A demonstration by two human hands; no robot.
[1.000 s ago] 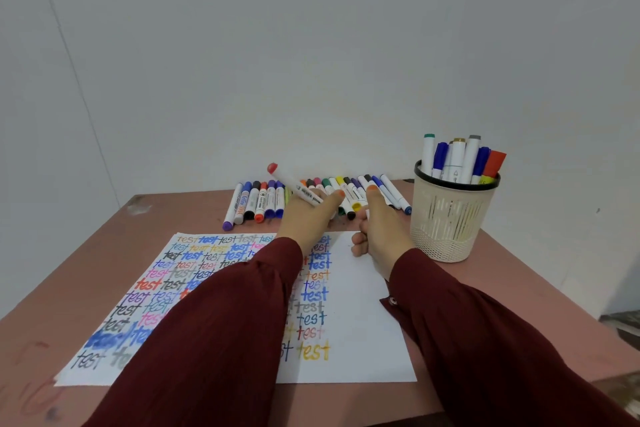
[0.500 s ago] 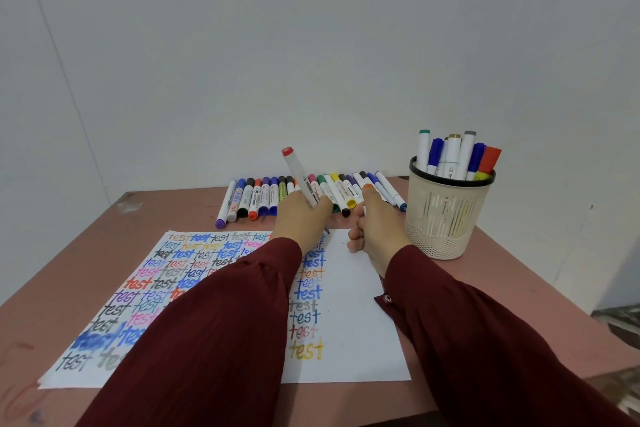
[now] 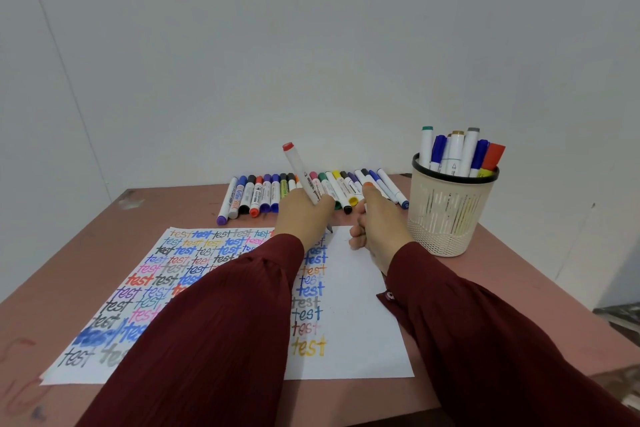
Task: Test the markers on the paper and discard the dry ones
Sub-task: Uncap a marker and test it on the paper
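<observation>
Pink table [image 3: 173, 208] against white wall [image 3: 311, 45]; left hand [image 3: 304, 218] grips marker [image 3: 299, 170] on paper [image 3: 356, 322], right hand [image 3: 381, 222] pinches orange cap [image 3: 368, 185].

The table [image 3: 86, 253] is bare left of the paper [image 3: 356, 315] and on the near right, so a hand can pass there. The white part of the paper between the two sleeves [image 3: 225, 322] is open too. A row of markers [image 3: 263, 194] blocks the far side, close to the wall [image 3: 311, 62]. A cup [image 3: 450, 218] of tall pens [image 3: 457, 152] stands far right, just beside the right hand [image 3: 381, 229]. The left hand [image 3: 304, 218] holds a marker [image 3: 301, 173] that sticks up. Only a thin gap lies between the hands.
</observation>
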